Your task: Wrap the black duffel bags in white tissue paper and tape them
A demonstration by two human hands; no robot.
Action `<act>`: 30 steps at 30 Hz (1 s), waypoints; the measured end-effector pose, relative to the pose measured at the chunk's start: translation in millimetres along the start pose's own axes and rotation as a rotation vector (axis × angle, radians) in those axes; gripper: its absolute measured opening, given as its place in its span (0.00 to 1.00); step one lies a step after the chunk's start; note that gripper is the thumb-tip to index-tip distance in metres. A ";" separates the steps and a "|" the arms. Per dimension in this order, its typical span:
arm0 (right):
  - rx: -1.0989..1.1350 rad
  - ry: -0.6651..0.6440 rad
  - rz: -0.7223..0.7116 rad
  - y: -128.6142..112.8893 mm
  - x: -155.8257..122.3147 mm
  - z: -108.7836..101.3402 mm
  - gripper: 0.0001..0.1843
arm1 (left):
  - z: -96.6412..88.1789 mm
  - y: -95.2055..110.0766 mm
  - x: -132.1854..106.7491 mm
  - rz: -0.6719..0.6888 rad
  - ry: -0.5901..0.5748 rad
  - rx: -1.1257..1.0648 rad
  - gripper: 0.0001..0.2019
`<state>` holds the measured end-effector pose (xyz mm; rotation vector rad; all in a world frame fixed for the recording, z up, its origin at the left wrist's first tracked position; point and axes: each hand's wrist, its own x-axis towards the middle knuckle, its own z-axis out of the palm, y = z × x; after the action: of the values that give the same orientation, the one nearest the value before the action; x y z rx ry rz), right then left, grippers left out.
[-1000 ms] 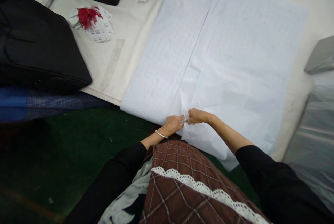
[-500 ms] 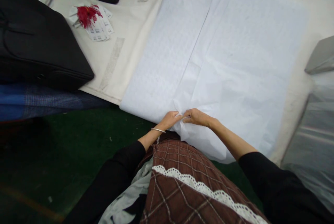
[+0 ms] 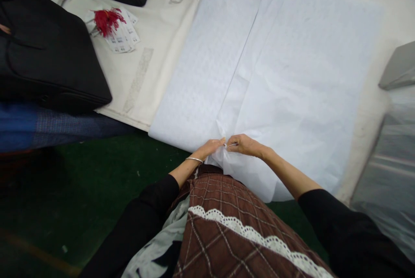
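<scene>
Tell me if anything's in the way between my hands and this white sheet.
Nothing visible is. Your left hand and right hand both touch the white sheet where it's gathered by its near edge. The tags and black bag sit off left, apart from it.

- The head camera looks from the wearer's own eye level, forward and steeply down.
- The brown checked apron (image 3: 233, 217) rises from the bottom edge, nearest the lens, with a black sleeve (image 3: 139, 213) on the left side.
- Left grip (image 3: 212, 145) and right grip (image 3: 243, 145) fall just below the centre, farther off than the apron.
- Beyond them the view takes in the table (image 3: 162, 44) at a slant, its near edge running down to the right; green floor (image 3: 129, 191) fills the lower left.
- It is wide: the white sheet (image 3: 308, 75) spans the upper middle, while the left edge crops a black bag (image 3: 48, 57).
</scene>
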<state>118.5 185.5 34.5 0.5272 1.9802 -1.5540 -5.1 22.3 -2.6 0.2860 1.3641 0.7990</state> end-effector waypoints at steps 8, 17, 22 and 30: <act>0.110 0.045 0.019 -6.2 -2.2 4.3 0.14 | 15.7 0.0 10.4 0.095 0.111 0.089 0.17; 0.295 -0.021 0.006 -11.6 -14.6 -14.1 0.23 | 6.2 -5.8 15.4 0.132 0.118 0.169 0.16; 0.216 0.033 0.050 -3.5 -23.2 -22.8 0.24 | 0.8 -8.8 -1.5 0.157 0.169 0.185 0.15; 0.136 0.261 -0.026 -5.5 -26.1 -33.0 0.21 | 3.0 -33.7 -14.8 0.163 0.171 0.347 0.11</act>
<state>128.9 217.0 61.0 0.7979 2.0860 -1.7181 9.2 -10.6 -11.5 0.6179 1.6576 0.7296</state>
